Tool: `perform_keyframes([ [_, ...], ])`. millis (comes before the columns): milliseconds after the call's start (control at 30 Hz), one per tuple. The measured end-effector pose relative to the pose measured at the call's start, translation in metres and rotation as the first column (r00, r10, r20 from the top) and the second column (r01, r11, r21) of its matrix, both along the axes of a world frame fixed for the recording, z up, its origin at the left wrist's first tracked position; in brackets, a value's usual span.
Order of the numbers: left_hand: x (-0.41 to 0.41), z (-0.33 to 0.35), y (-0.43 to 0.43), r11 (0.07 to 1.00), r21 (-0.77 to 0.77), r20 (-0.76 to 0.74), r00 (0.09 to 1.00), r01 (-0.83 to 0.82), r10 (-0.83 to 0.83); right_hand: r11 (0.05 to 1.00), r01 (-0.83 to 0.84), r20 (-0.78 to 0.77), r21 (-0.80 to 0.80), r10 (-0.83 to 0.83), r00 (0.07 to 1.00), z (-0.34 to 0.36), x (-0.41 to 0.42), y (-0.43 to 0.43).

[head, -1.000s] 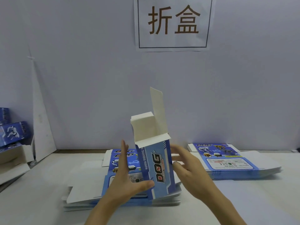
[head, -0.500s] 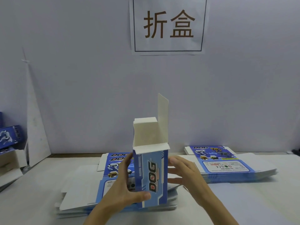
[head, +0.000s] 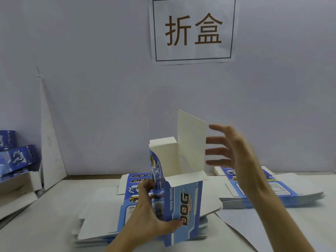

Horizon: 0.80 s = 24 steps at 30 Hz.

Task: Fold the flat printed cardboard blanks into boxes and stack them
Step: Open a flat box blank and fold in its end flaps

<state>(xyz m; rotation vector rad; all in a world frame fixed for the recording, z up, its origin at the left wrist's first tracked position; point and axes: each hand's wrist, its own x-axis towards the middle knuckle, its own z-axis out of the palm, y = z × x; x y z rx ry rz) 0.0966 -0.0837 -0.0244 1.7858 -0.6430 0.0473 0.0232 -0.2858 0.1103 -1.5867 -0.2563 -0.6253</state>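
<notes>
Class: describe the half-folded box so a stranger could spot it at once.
Below the white wall sign with brown characters, a stack of flat blue printed cardboard blanks lies on the white table. Over it the left hand grips the blue cardboard box. It alone stands upright, white top flaps open.

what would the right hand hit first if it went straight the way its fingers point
Probably the tall white upright flap of the blue printed cardboard box, though depth is unclear.
</notes>
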Motion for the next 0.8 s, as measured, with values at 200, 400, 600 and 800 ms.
perform_keyframes([
  [200,0.005,-0.006,-0.005,0.999,-0.021,0.037,0.999,-0.037,0.038,0.825,0.361,0.197,-0.436,-0.303,0.932,0.036,0.017,0.02],
  [400,0.006,-0.009,-0.008,0.998,-0.054,-0.01,1.0,-0.009,0.009,0.923,0.38,0.037,-0.065,-0.379,0.925,0.012,0.036,-0.011],
  [600,-0.001,-0.009,-0.012,0.999,-0.053,0.03,1.0,0.001,0.001,0.486,0.088,-0.411,0.869,0.612,0.676,-0.076,0.016,-0.008],
  [800,0.0,-0.009,-0.005,1.0,-0.007,0.053,0.998,-0.014,0.015,0.837,0.19,-0.483,0.513,0.098,0.87,-0.022,0.015,-0.025],
])
